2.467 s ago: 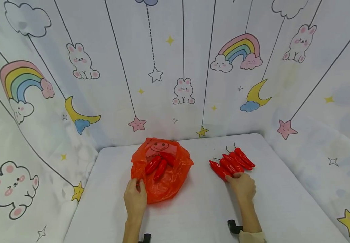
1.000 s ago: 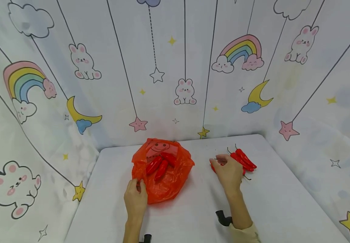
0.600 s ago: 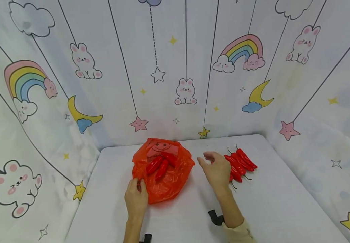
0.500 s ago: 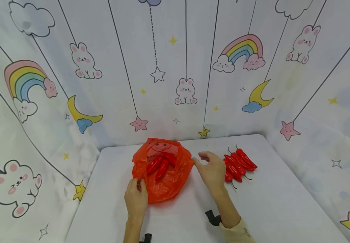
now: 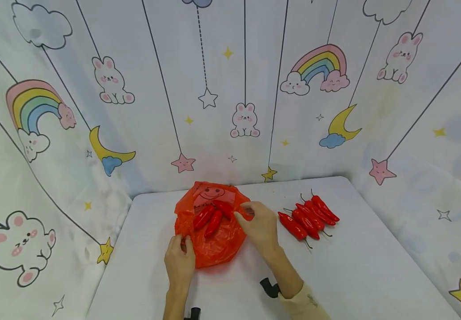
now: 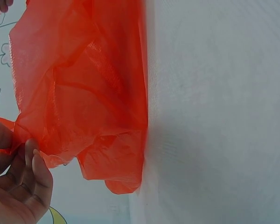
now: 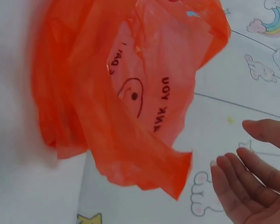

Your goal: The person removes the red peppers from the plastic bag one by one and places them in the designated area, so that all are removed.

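A red-orange plastic bag (image 5: 218, 249) with a printed smiling face lies with its mouth open, and 3 red chili peppers (image 5: 213, 223) show inside it. My left hand (image 5: 180, 260) pinches the bag's near-left rim between thumb and fingers, as the left wrist view also shows. At the bag's right edge, my right hand (image 5: 261, 224) is held with thumb and fingers apart. In the right wrist view these fingers (image 7: 226, 179) are beside the bag's edge, with nothing between them. To the right of the bag lie several more red chili peppers (image 5: 305, 222) side by side, stems showing.
The white table (image 5: 358, 266) ends at a back edge just behind the bag and the peppers. A cloth backdrop (image 5: 150, 89) printed with rabbits, stars and rainbows rises behind and at both sides. Black wrist mounts (image 5: 269, 288) show below the hands.
My right hand has left the row of chili peppers and moved left to the bag's right edge, bringing none along. My left hand keeps its pinch on the bag.
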`<state>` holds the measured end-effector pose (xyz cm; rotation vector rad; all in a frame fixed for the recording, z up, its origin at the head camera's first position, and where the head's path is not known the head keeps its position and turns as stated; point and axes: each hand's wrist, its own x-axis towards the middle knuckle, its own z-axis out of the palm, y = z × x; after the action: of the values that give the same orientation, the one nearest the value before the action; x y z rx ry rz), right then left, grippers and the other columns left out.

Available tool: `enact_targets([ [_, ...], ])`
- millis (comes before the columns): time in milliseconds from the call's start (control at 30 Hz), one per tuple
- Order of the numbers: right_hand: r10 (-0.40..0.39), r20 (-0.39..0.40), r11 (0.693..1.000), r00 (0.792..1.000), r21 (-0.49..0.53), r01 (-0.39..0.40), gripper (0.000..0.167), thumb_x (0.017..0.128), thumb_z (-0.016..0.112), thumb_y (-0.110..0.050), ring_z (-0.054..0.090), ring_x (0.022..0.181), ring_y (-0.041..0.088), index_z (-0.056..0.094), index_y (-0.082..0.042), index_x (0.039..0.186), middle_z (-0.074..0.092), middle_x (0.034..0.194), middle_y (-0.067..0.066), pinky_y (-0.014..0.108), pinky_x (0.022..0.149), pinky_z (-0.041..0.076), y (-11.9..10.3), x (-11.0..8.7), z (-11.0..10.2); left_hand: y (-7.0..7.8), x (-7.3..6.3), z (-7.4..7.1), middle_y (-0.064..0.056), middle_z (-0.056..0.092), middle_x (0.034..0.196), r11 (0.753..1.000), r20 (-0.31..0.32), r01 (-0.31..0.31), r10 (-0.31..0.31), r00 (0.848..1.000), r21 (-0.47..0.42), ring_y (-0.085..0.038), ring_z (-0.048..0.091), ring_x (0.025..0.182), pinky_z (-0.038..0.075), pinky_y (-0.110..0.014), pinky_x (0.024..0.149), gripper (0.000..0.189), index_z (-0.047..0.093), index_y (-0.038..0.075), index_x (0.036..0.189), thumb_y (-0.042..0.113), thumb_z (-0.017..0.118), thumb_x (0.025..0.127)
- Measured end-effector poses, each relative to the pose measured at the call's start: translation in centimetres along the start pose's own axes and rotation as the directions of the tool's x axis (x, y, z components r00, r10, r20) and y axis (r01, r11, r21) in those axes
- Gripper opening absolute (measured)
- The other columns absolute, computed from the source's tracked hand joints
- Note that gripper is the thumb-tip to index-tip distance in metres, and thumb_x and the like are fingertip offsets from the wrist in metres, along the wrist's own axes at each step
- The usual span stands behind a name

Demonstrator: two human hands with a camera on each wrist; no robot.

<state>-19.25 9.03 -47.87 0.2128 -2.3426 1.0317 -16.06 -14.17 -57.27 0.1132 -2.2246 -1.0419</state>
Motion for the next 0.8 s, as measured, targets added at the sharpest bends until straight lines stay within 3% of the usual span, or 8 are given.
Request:
enact_targets([
  [467,0.0,0.183,1.0,0.983,-0.016,0.003,0.033,0.086,0.088,-0.027,0.068,0.095,0.014,0.075,-0.014,0.114,0.075,0.106,0.001,0.031,0.083,0.06,0.0,-0.7,4.1,-0.2,0.1,0.2,-0.006,0.06,0.082,1.0,-0.018,-0.017,0.017,1.0,0.016,-0.019,0.056,0.072,0.055,-0.033,0.064,0.004,0.067,-0.001,0.096,0.002,0.07,0.097],
  [800,0.084,0.292,0.996,0.953,-0.029,-0.079,0.036,0.087,0.087,-0.028,0.07,0.099,0.02,0.075,-0.009,0.115,0.075,0.107,0.004,0.035,0.085,0.061,0.2,-1.1,7.0,-0.4,0.1,0.2,-0.008,0.06,0.082,0.999,-0.019,-0.028,0.028,0.999,0.021,-0.019,0.056,0.072,0.055,-0.035,0.064,0.008,0.067,-0.003,0.097,0.005,0.07,0.098],
])
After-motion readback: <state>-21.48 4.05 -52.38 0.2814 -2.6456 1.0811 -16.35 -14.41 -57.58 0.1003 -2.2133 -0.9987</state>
